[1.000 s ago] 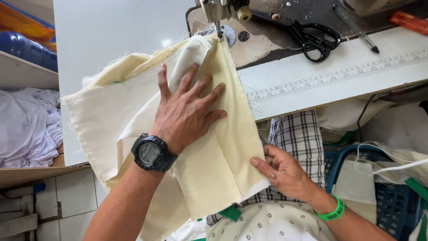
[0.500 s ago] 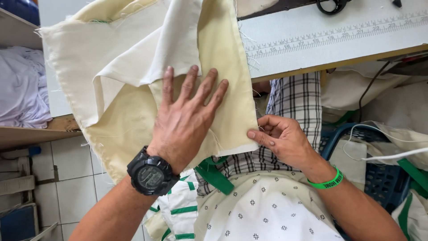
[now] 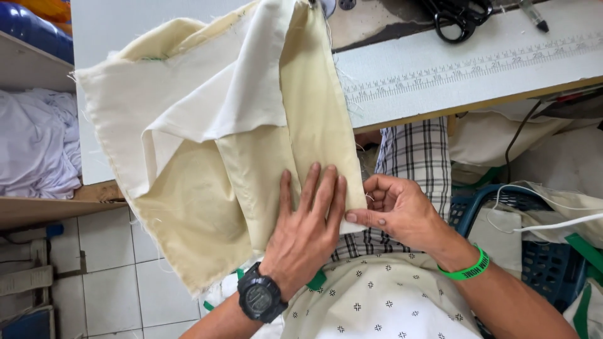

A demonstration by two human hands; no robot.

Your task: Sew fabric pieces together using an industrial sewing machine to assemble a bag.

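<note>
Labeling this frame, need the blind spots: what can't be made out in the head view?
- Sewing machine needle area: cut off by the top edge, behind the cream fabric.
- Scissors: blades cut off by the top edge.
- Left hand: palm is face down on the fabric, underside hidden.
- Right hand: fingers curl inward at the fabric's lower corner; grip unclear.
- Blue basket: contents mostly hidden by the arm and pale cloth.

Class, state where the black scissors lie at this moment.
In the head view, the black scissors lie at the top right on the white sewing table, above its printed ruler strip, beside a pen.
</note>
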